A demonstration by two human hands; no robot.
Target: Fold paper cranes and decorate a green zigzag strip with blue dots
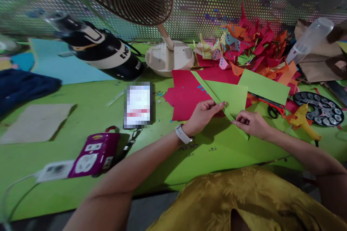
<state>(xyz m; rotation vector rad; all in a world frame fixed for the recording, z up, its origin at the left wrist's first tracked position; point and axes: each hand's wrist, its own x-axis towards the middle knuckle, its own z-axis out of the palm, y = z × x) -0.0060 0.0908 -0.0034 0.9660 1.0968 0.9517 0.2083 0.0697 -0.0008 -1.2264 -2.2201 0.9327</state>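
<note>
A green paper sheet (230,95) lies partly folded on the green table (89,115), over a red sheet (187,93). My left hand (203,115), with a white watch on the wrist, pinches the folded edge of the green sheet near its middle. My right hand (251,123) pinches the same fold lower down, close to its near end. Both hands are closed on the paper.
A desk fan (162,55) stands behind, beside a black and white bottle (105,52) lying down. A phone (138,105), a purple box (93,154), scissors (271,106), a yellow glue gun (305,120), a dark palette (321,108) and a heap of folded coloured papers (249,45) surround the sheet.
</note>
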